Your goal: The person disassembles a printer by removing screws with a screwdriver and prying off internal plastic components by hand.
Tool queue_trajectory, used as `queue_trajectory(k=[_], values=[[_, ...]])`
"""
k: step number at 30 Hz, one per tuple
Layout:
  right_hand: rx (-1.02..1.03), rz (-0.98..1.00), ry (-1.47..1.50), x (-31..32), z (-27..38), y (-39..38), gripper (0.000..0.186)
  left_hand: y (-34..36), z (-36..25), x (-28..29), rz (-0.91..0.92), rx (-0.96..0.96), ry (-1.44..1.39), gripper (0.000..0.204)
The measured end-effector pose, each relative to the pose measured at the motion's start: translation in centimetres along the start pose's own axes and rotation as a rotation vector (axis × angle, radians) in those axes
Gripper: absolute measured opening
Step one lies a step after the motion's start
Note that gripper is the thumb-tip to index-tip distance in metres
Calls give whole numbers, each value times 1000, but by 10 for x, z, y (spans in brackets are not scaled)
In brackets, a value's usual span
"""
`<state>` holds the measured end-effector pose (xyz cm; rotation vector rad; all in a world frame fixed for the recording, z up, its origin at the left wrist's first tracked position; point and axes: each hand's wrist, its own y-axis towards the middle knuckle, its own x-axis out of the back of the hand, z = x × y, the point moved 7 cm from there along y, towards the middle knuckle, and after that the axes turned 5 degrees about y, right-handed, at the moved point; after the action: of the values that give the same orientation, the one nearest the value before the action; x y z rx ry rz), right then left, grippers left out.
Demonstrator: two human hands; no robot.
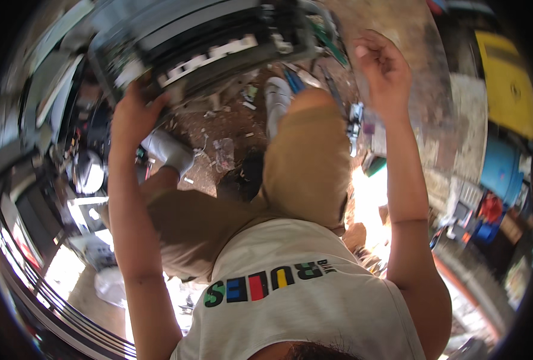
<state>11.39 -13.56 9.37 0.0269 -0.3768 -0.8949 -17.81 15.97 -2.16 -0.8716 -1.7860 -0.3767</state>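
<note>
A large dark machine, which looks like an opened printer (212,24), stands on the ground at the top of the view. White pieces run in a row along its open front. My left hand (136,117) is at its front left corner, thumb and fingers closed around the dark edge; blur hides part of the fingertips. My right hand (387,75) is raised to the right of the machine, above a brown wooden surface (419,129). Its fingers are loosely bent and apart, with nothing visible in them.
Small white scraps and a clear plastic piece (223,153) litter the brown floor between my grey shoes (169,150). Blue-handled tools (294,79) lie near my right knee. A yellow panel (509,84) and a blue container (500,171) stand at the far right. Clutter fills the left.
</note>
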Motion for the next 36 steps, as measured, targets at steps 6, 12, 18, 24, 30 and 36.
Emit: queue_trajectory(k=[6,12,18,24,30,36], values=[[-469,-200,-597,180,-268,-135,23,9,8,-20,56,115,-116,52],[-1084,12,-547,151,-447,-309,38,13,37,-32,60,228,-187,54],[-1317,-26,-650,157,-484,-403,50,24,98,-17,161,317,-308,53],[-1249,137,-837,159,-540,-404,54,-18,52,4,170,433,-607,51],[-1222,374,-1110,161,-573,-401,58,0,3,18,203,684,-1064,41],[-845,397,-817,167,-538,-457,37,11,16,18,240,545,-1294,45]])
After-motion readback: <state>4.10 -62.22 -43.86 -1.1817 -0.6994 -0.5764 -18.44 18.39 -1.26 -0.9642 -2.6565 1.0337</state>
